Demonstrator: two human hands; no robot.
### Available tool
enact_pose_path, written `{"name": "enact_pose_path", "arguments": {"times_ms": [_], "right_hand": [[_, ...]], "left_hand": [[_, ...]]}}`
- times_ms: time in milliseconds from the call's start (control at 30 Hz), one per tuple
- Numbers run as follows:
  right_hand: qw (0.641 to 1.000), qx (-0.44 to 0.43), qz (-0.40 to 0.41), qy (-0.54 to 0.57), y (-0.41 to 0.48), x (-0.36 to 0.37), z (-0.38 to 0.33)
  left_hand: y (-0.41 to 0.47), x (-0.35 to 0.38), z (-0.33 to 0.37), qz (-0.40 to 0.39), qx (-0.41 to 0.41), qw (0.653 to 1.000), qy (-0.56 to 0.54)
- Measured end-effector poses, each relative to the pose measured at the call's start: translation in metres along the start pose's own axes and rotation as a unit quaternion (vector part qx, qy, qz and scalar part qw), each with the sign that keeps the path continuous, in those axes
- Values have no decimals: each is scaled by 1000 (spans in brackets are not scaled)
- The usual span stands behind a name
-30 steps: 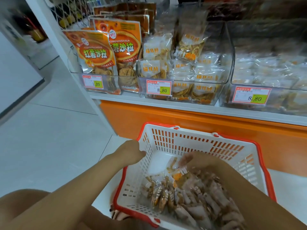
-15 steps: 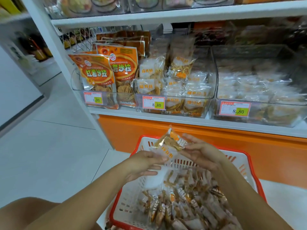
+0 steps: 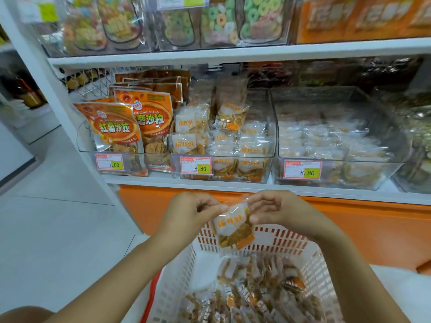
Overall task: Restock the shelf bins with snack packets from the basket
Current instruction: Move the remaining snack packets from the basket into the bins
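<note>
Pinching the snack packet (image 3: 233, 226) by its top corners just above the basket (image 3: 275, 238), the left hand (image 3: 189, 213) and right hand (image 3: 279, 210) should, I judge, squeeze only lightly and carry it to the clear bin (image 3: 268, 157) above the basket holding the same packets.

Landmark: middle clear bin (image 3: 233, 157).
- Top is open. There is a free gap between its heaped packets (image 3: 251, 141) and the upper shelf board (image 3: 233, 52) above.
- The gap is widest over the bin's right half. At its left rear, upright packets (image 3: 229, 110) stand well above the rim and narrow it.
- Left of bin: tall orange pouches (image 3: 112, 129) wall off that side.
- Right of bin: neighbouring clear bin (image 3: 338, 160), air above its fill open.
- Below bin: white shelf edge (image 3: 233, 183).
- Below that edge: left hand (image 3: 193, 213) and right hand (image 3: 277, 210) pinch a snack packet (image 3: 233, 227). Nothing stands between the packet and the bin's front.
</note>
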State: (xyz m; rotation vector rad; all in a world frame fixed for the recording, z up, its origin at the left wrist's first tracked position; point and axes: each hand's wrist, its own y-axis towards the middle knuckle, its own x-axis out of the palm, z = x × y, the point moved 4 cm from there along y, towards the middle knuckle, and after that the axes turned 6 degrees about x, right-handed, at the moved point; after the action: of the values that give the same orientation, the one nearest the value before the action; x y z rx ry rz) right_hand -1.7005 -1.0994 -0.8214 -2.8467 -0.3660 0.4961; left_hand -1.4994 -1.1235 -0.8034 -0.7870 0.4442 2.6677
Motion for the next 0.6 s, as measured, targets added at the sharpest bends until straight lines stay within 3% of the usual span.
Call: {"name": "enact_pose_path", "arguments": {"times_ms": [167, 300, 500, 600], "right_hand": [[999, -53, 1, -6, -11, 9, -25], [997, -59, 57, -15, -10, 5, -41], [969, -70, 224, 82, 19, -38, -69], [945, -56, 297, 126, 60, -60, -83]], "left_hand": [[11, -9, 29, 20, 82, 995, 59], [26, -22, 43, 19, 104, 992, 70], [71, -58, 25, 124, 91, 980, 123], [87, -65, 5, 133, 65, 975, 163]]}}
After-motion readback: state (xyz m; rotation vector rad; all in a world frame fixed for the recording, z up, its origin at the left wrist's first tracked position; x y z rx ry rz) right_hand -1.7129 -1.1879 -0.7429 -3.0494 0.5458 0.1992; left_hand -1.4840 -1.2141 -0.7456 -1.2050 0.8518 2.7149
